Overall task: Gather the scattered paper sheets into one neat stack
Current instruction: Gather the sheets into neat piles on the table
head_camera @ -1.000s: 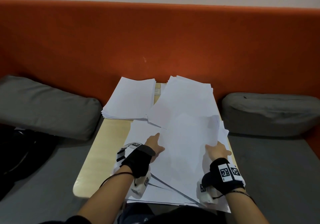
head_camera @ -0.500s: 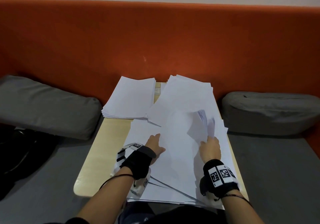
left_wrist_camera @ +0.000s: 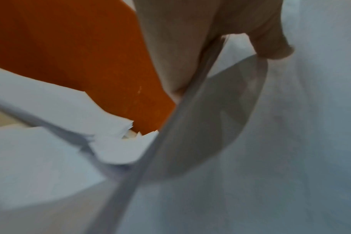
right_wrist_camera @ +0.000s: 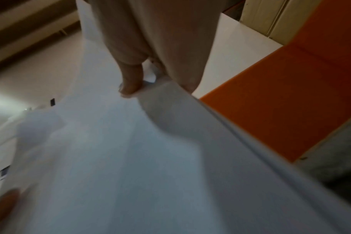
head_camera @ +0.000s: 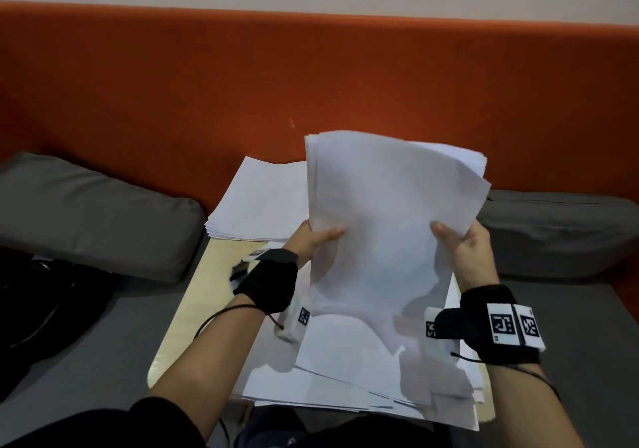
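Observation:
A sheaf of white paper sheets [head_camera: 390, 212] is lifted off the table and tilted up toward me. My left hand [head_camera: 313, 238] pinches its left edge, thumb on the front. My right hand [head_camera: 463, 243] pinches its right edge the same way. In the left wrist view the thumb [left_wrist_camera: 270, 41] presses on the paper sheaf [left_wrist_camera: 270, 142]; in the right wrist view the thumb [right_wrist_camera: 130, 79] presses the sheaf [right_wrist_camera: 130, 158]. A neat paper stack [head_camera: 259, 202] lies at the table's far left. Loose sheets [head_camera: 345, 371] stay spread on the near part of the table.
The small wooden table [head_camera: 207, 292] stands on a grey seat between two grey cushions [head_camera: 93, 212] [head_camera: 560, 233], in front of an orange backrest [head_camera: 311, 77]. A dark bag [head_camera: 41, 309] lies at the left.
Both hands have left the flat sheets, gripped a bundle by its side edges and raised it off the table, tilting it upright.

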Motion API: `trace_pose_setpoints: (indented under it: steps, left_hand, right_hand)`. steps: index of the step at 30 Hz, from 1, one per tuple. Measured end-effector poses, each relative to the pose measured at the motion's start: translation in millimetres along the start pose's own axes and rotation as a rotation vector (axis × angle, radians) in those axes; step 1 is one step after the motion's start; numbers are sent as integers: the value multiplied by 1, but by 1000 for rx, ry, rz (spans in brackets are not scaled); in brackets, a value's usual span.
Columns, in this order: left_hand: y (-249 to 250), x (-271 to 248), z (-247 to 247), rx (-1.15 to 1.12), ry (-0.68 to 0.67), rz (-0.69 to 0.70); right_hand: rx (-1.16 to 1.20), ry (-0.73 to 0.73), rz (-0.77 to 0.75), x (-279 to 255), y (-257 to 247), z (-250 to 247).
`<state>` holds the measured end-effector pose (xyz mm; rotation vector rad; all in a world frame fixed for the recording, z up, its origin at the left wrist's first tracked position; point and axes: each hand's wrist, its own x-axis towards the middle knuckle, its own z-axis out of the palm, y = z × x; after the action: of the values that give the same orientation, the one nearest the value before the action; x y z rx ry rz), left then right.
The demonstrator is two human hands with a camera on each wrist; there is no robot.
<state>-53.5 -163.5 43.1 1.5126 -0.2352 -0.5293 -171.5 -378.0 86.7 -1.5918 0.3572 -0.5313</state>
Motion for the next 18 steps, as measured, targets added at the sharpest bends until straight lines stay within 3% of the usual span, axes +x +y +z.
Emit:
trace_pose_setpoints:
  steps: [7,11,18]
  left_hand:
    - [49,-5,10,-102,111,296]
    - [60,-12,6,-133,96,361]
    - [63,-16,-1,-133,93,364]
  right_hand:
    - [69,61,-268,8,-33,10]
    - [128,53,-247,9,-48,13]
    - [138,14,-124,4,-24,14]
